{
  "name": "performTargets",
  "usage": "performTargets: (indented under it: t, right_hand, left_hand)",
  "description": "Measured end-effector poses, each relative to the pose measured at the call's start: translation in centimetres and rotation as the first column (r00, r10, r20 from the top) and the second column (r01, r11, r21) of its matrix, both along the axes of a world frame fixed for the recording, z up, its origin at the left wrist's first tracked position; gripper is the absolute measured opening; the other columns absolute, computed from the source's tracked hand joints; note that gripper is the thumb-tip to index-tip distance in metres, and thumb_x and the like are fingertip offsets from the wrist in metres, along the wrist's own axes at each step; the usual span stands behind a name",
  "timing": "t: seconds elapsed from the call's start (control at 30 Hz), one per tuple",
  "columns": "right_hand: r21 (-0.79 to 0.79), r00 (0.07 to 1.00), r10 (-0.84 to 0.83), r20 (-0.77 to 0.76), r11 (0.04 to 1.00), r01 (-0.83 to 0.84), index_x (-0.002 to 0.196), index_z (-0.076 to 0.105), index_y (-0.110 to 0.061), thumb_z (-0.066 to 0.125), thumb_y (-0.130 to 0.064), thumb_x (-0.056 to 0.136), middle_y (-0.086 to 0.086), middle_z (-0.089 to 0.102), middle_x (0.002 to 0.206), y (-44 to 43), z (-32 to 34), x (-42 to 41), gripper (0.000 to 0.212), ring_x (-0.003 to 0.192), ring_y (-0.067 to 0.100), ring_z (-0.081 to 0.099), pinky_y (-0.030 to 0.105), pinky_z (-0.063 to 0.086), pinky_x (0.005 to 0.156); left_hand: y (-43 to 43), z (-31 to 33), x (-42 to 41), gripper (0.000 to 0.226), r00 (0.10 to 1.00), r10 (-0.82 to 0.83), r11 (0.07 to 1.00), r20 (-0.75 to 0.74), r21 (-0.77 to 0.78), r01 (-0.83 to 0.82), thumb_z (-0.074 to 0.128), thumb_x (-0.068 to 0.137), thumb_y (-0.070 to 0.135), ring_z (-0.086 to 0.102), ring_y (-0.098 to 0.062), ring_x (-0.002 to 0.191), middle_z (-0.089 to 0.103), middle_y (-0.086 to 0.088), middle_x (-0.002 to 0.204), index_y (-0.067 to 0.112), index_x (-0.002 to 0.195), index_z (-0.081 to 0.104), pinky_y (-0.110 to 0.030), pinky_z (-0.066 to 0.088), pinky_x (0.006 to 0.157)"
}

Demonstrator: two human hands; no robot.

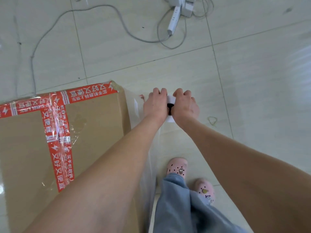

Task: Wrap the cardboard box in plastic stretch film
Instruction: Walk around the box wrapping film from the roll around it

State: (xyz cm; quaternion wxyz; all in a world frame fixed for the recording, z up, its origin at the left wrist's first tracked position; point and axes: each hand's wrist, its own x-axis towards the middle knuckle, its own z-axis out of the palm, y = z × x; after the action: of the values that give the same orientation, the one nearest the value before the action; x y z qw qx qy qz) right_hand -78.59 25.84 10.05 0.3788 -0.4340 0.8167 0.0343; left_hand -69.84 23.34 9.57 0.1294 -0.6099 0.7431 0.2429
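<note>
Plastic film roll (170, 100) gripped by L hand (155, 105) & R hand (185, 106), fingers curled, arms straight beside box (94, 118).

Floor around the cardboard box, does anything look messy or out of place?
Yes. A power strip and its long grey cable sprawl loosely across the tiles beyond the cardboard box, a possible trip hazard while circling it. A small yellowish loop, maybe a rubber band, lies right of the right hand gripping the film roll.
</note>
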Motion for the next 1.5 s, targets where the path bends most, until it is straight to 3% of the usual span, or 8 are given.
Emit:
performTargets:
  t: [0.23,0.5,0.63,0.77,0.97,1.23,1.4,1.5]
  right_hand:
    - [-0.041,0.978,0.207,-0.018,0.977,-0.207,0.117,0.047,-0.022,0.058,-0.017,0.085,0.005,0.047,0.116,-1.7,-0.3,-1.1,0.034,0.105,0.026,0.047,0.034,0.035,0.066]
    - [-0.146,0.769,0.626,-0.128,0.755,-0.639,0.124,0.045,-0.021,0.061,-0.016,0.085,0.005,0.040,0.124,-6.4,0.0,0.4,0.042,0.114,0.026,0.040,0.032,0.036,0.064]
    - [-0.071,0.909,0.415,-0.029,0.906,-0.416,0.127,0.041,-0.018,0.059,-0.015,0.086,0.005,0.041,0.124,-7.1,-0.5,0.1,0.045,0.111,0.026,0.044,0.033,0.036,0.065]
    - [-0.001,0.974,0.212,0.076,0.977,-0.212,0.120,0.045,-0.018,0.059,-0.020,0.086,0.004,0.047,0.117,-7.1,-0.9,-0.8,0.037,0.103,0.026,0.054,0.032,0.036,0.066]
    - [-0.073,0.942,0.332,0.047,0.942,-0.329,0.114,0.051,-0.023,0.060,-0.024,0.084,0.002,0.048,0.112,-8.6,-0.9,-0.8,0.031,0.100,0.023,0.051,0.032,0.034,0.063]
    - [-0.182,0.703,0.706,-0.087,0.683,-0.708,0.117,0.054,-0.022,0.058,-0.017,0.085,0.004,0.040,0.124,-13.4,-0.2,0.7,0.032,0.113,0.025,0.040,0.031,0.034,0.066]
    - [0.014,0.951,0.296,0.093,0.954,-0.299,0.127,0.039,-0.018,0.061,-0.023,0.087,0.006,0.041,0.123,-14.3,-0.9,0.5,0.046,0.105,0.028,0.052,0.034,0.036,0.066]
    - [0.085,0.964,0.215,0.156,0.970,-0.230,0.122,0.044,-0.016,0.061,-0.029,0.087,0.006,0.047,0.119,-14.7,-0.9,-0.1,0.042,0.094,0.031,0.057,0.033,0.036,0.066]
  left_hand:
    - [-2.2,-0.4,-1.0,0.022,0.982,-0.168,0.985,0.086,-0.030,0.171,0.052,0.089,0.015,0.052,-0.025,0.101,0.051,-0.005,0.112,0.015,0.111,0.051,-0.034,0.036,0.064]
    - [-4.3,-0.1,1.4,0.023,0.975,0.210,0.977,0.078,0.019,-0.212,0.056,0.083,0.020,0.059,-0.029,0.092,0.057,-0.008,0.102,0.008,0.103,0.052,-0.033,0.040,0.065]
    - [-5.3,0.0,1.4,0.034,0.939,0.308,0.948,0.156,0.031,-0.316,0.059,0.088,0.026,0.058,-0.033,0.100,0.054,-0.012,0.113,0.006,0.112,0.047,-0.034,0.037,0.065]
    - [-6.4,0.3,0.3,0.032,0.979,0.120,0.992,0.162,0.018,-0.125,0.055,0.087,0.011,0.052,-0.028,0.103,0.047,-0.010,0.117,0.009,0.117,0.045,-0.035,0.038,0.064]
    - [-8.3,0.4,-0.5,0.034,0.970,-0.093,0.996,0.224,0.017,0.091,0.059,0.085,0.015,0.053,-0.025,0.102,0.049,-0.005,0.117,0.014,0.117,0.047,-0.034,0.039,0.063]
    - [-10.3,-0.1,1.7,0.021,0.938,0.189,0.982,0.289,-0.071,-0.176,0.050,0.087,0.022,0.060,-0.029,0.097,0.062,-0.006,0.104,0.012,0.105,0.052,-0.032,0.038,0.067]
    - [-12.3,0.2,2.0,0.030,0.907,0.269,0.961,0.325,-0.028,-0.275,0.057,0.086,0.021,0.056,-0.029,0.103,0.062,-0.008,0.106,0.011,0.112,0.047,-0.032,0.035,0.066]
    - [-12.9,0.5,1.2,0.036,0.947,0.180,0.981,0.264,0.023,-0.193,0.053,0.087,0.013,0.053,-0.028,0.106,0.053,-0.008,0.116,0.012,0.122,0.044,-0.035,0.036,0.065]
